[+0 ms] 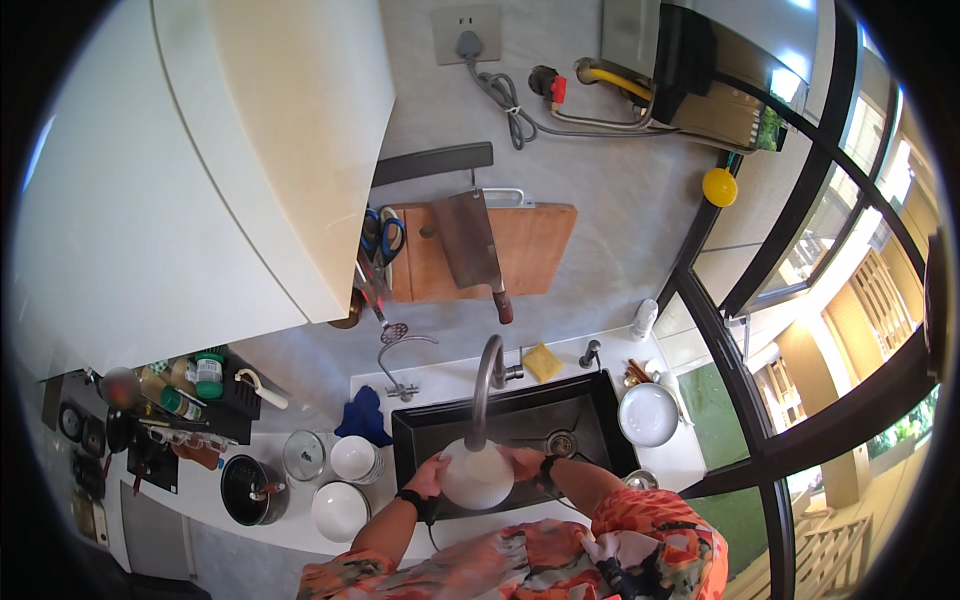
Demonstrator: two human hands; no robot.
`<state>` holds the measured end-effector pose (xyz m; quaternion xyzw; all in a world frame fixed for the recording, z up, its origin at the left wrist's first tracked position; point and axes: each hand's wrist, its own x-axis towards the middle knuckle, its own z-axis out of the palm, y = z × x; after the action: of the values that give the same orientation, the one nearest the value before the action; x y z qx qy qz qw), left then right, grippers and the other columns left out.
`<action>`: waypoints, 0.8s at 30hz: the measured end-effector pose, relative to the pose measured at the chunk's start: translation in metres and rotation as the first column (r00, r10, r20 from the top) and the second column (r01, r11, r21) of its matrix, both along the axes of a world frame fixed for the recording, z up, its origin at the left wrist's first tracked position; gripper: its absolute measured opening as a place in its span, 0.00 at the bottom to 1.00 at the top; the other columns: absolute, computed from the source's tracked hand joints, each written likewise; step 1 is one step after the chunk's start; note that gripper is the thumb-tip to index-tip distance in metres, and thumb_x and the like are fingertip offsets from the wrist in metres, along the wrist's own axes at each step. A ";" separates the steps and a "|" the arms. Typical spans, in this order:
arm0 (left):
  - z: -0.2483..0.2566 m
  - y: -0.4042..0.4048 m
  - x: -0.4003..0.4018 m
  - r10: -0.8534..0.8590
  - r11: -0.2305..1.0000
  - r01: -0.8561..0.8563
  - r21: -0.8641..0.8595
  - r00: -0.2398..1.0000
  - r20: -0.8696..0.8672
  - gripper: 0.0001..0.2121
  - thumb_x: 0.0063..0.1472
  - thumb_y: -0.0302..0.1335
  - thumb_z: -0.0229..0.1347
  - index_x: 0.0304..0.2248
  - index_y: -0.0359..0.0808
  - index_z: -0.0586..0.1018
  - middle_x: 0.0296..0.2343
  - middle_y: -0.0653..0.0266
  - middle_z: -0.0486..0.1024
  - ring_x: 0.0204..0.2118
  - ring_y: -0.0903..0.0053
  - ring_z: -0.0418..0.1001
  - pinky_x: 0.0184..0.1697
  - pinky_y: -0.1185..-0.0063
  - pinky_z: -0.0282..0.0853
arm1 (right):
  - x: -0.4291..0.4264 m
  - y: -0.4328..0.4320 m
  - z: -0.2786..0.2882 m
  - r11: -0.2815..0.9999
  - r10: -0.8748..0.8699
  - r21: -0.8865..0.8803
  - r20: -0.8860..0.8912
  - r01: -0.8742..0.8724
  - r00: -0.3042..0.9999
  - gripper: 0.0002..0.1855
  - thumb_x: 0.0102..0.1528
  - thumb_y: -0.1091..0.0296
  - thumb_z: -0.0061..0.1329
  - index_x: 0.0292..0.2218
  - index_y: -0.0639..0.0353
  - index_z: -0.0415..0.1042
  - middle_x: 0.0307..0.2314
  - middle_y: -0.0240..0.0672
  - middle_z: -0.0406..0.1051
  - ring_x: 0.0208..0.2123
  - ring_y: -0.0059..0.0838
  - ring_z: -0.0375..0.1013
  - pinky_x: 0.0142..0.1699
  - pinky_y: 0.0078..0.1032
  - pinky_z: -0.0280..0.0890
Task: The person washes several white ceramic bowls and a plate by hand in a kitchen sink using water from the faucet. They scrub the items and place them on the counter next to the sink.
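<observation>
A white ribbed bowl or dish (477,480) is held over the black kitchen sink (626,420), directly beneath the spout of a curved metal faucet (486,390). My left hand (433,475) grips its left edge, and my right hand (523,463) is at its right edge, with the fingers partly hidden. Whether water is running cannot be told. Left of the sink stand stacked white bowls (352,458) and a wider white bowl (340,511). A pale plate (648,415) rests right of the sink. A yellow cloth or sponge (543,362) lies behind the basin.
A dark blue cloth (364,417), a glass lid (304,455) and a black pot (247,491) are on the left counter. A cleaver (469,240) hangs before a wooden cutting board (532,251) on the wall. A small tap (403,391) and a white bottle (644,319) stand behind the sink.
</observation>
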<state>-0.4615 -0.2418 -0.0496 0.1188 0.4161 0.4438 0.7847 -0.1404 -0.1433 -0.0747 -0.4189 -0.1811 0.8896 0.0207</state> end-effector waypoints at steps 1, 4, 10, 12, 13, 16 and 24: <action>-0.003 0.002 0.003 -0.008 1.000 0.008 -0.008 1.000 0.004 0.18 0.74 0.27 0.57 0.60 0.36 0.77 0.54 0.61 0.81 0.56 0.66 0.79 0.62 0.66 0.73 | 0.005 -0.011 0.003 0.995 -0.088 -0.047 -0.099 0.084 0.991 0.27 0.74 0.50 0.48 0.64 0.59 0.69 0.61 0.39 0.74 0.61 0.36 0.75 0.66 0.39 0.71; -0.019 0.017 0.012 0.034 0.999 -0.034 -0.023 0.999 0.017 0.18 0.75 0.33 0.56 0.59 0.36 0.78 0.53 0.61 0.82 0.54 0.65 0.80 0.60 0.66 0.74 | 0.016 -0.023 0.015 0.974 -0.224 -0.087 -0.235 0.209 0.946 0.26 0.73 0.55 0.51 0.64 0.61 0.69 0.60 0.39 0.74 0.60 0.36 0.76 0.65 0.37 0.72; -0.048 0.046 0.050 0.155 0.955 -0.232 -0.188 0.924 -0.350 0.26 0.75 0.46 0.49 0.59 0.32 0.77 0.52 0.55 0.81 0.53 0.60 0.80 0.58 0.63 0.73 | -0.016 -0.026 0.053 0.899 -0.398 0.114 -0.192 0.424 0.897 0.25 0.73 0.58 0.50 0.64 0.64 0.66 0.59 0.41 0.74 0.59 0.38 0.76 0.68 0.39 0.69; -0.053 0.057 0.030 0.085 0.991 0.021 0.135 0.678 -0.730 0.30 0.73 0.48 0.51 0.60 0.29 0.76 0.53 0.49 0.80 0.55 0.56 0.79 0.59 0.61 0.73 | -0.055 -0.028 0.075 0.871 -0.452 0.133 -0.159 0.473 0.878 0.25 0.73 0.60 0.52 0.63 0.64 0.66 0.58 0.41 0.74 0.58 0.40 0.76 0.67 0.41 0.70; -0.052 0.064 0.025 0.145 0.963 0.123 0.241 0.518 -0.843 0.31 0.73 0.49 0.52 0.60 0.28 0.75 0.54 0.46 0.80 0.56 0.54 0.79 0.59 0.60 0.73 | -0.073 -0.030 0.086 0.838 -0.509 0.155 -0.125 0.524 0.851 0.23 0.73 0.60 0.52 0.62 0.62 0.68 0.55 0.41 0.75 0.55 0.39 0.77 0.63 0.40 0.72; 0.012 0.053 0.117 0.214 0.892 0.334 0.304 0.279 -0.936 0.35 0.67 0.44 0.62 0.63 0.27 0.71 0.56 0.44 0.79 0.59 0.53 0.77 0.63 0.61 0.71 | -0.043 -0.039 0.082 0.696 -0.707 0.213 0.036 0.686 0.707 0.19 0.73 0.59 0.51 0.60 0.57 0.71 0.49 0.41 0.78 0.49 0.37 0.80 0.54 0.38 0.75; 0.020 0.074 0.120 0.456 0.690 0.407 0.599 0.399 -0.796 0.35 0.63 0.42 0.67 0.64 0.33 0.71 0.57 0.49 0.79 0.60 0.58 0.78 0.62 0.66 0.72 | 0.012 -0.009 0.002 0.751 -0.660 -0.113 -0.122 0.651 0.741 0.20 0.75 0.57 0.47 0.59 0.60 0.71 0.50 0.43 0.78 0.53 0.39 0.78 0.58 0.36 0.76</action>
<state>-0.3412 -0.1675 -0.0300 0.6327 0.5645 0.4391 0.2970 -0.1284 -0.1520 -0.0727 -0.3863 0.0081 0.8603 0.3327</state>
